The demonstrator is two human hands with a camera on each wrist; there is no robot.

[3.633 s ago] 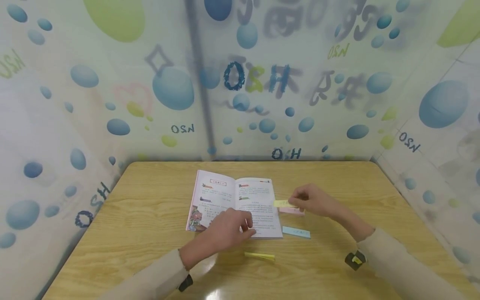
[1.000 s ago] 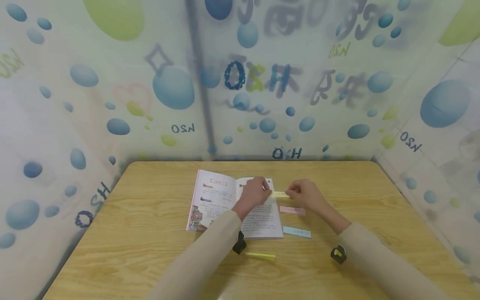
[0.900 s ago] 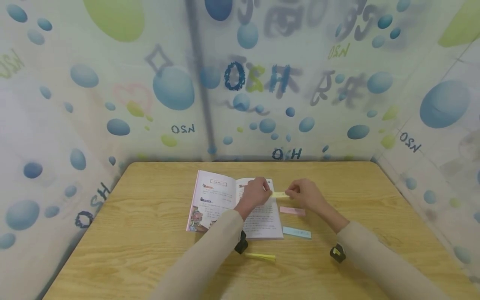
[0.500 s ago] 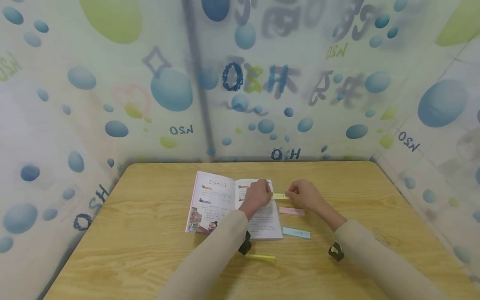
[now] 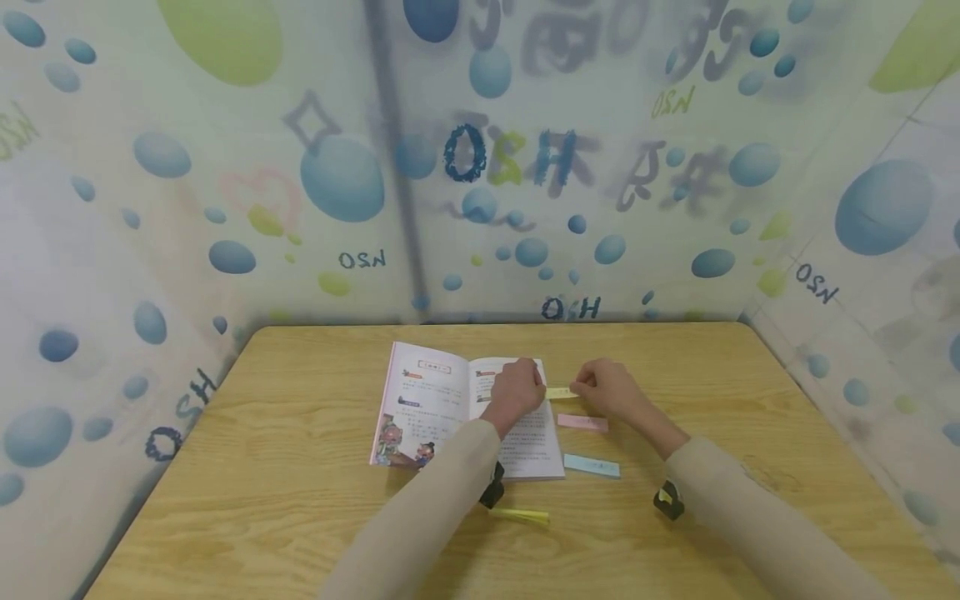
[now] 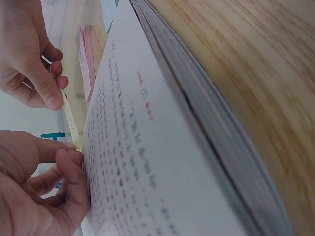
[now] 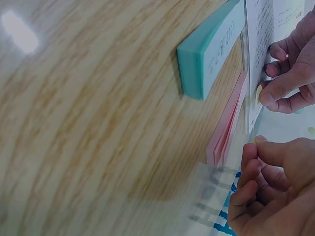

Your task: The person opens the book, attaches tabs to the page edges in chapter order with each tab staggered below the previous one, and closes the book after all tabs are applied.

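Note:
An opened book (image 5: 435,417) with printed pages lies on the table. By the upper right edge of its right page, a yellow sticky note (image 5: 559,392) is stretched between my two hands. My left hand (image 5: 517,387), over the right page, pinches the note's left end between thumb and forefinger, which the left wrist view shows at the page edge. The other end is pinched by my right hand (image 5: 611,390), just off the book. In the right wrist view my left fingers (image 7: 283,86) cover most of the note.
Right of the book lie a pink sticky-note pad (image 5: 582,423) and, nearer me, a blue pad (image 5: 592,465). A yellow pad (image 5: 519,516) with lifted layers lies on the wooden table (image 5: 262,442) in front of the book. A patterned wall (image 5: 480,283) stands behind.
Since 3.6 seconds ago, my left hand has moved up from the lower page and taken the yellow note's left end. My right hand has carried the note slightly away from me. Lately both hardly move.

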